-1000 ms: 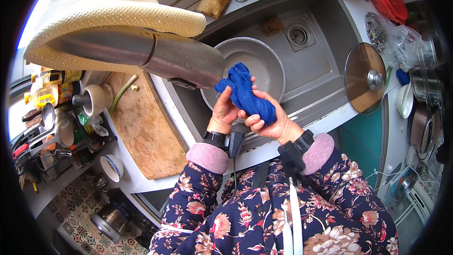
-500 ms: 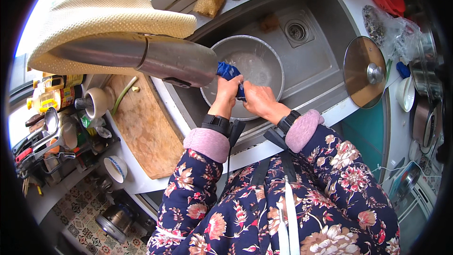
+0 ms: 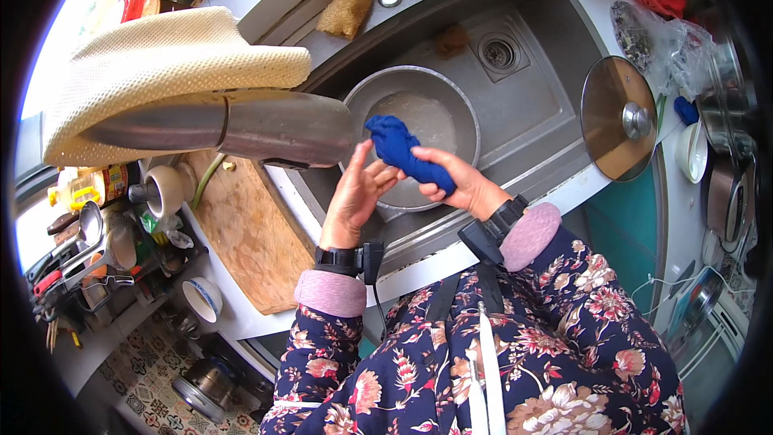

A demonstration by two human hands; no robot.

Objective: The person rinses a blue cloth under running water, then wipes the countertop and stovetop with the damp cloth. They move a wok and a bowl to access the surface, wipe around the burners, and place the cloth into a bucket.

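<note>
A bunched blue cloth (image 3: pixel 394 145) hangs above a round metal basin (image 3: pixel 475 117) standing in the sink. My right hand (image 3: pixel 465 180) grips the cloth's near end, fingers wrapped round it. Beside it, my left hand (image 3: pixel 357 197) is open, palm turned up and fingers apart, its fingertips close to the cloth; whether they touch it I cannot tell. The basin holds what looks like shallow, cloudy water. Just left of the basin, the metal faucet (image 3: pixel 282 129) reaches over the sink edge, with a cream textured cloth (image 3: pixel 185 56) draped on it.
The grey sink (image 3: pixel 531 121) has a drain (image 3: pixel 498 52) at its far right. A glass lid (image 3: pixel 618 118) leans on the right rim. At left lie a wooden cutting board (image 3: pixel 250 234), a bowl (image 3: pixel 201 300) and a utensil rack (image 3: pixel 88 250). A yellow sponge (image 3: pixel 346 10) sits behind the sink.
Both hands were closed on the cloth over the basin. My left hand has let go and moved down and left, opening. The cloth, held in my right hand, now shows at greater length.
</note>
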